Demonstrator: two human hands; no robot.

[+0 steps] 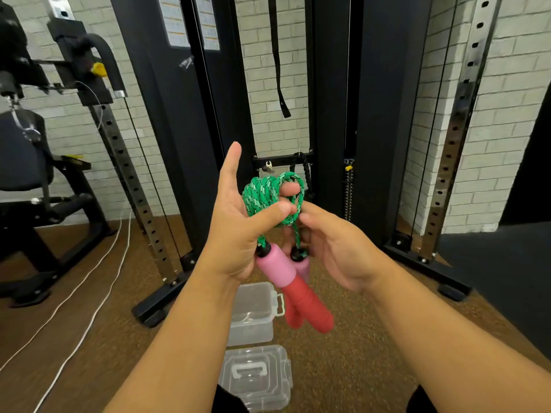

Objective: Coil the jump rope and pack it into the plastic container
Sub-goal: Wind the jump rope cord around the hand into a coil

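A green braided jump rope (262, 192) is wound in loops around my left hand (235, 234), whose thumb presses on the coil while the index finger points up. Two pink-and-red handles (293, 289) hang down from the coil. My right hand (337, 248) pinches the rope end beside the coil, just above the second handle. On the floor below stand the clear plastic container (253, 320), lidless, and nearer to me its clear lid (258, 377) with a handle on top.
A black cable-machine frame (185, 144) stands ahead, its feet on the brown floor (104, 308). A weight bench (32, 180) is at left. White cords (89, 293) trail across the floor at left. Black matting (507, 263) lies at right.
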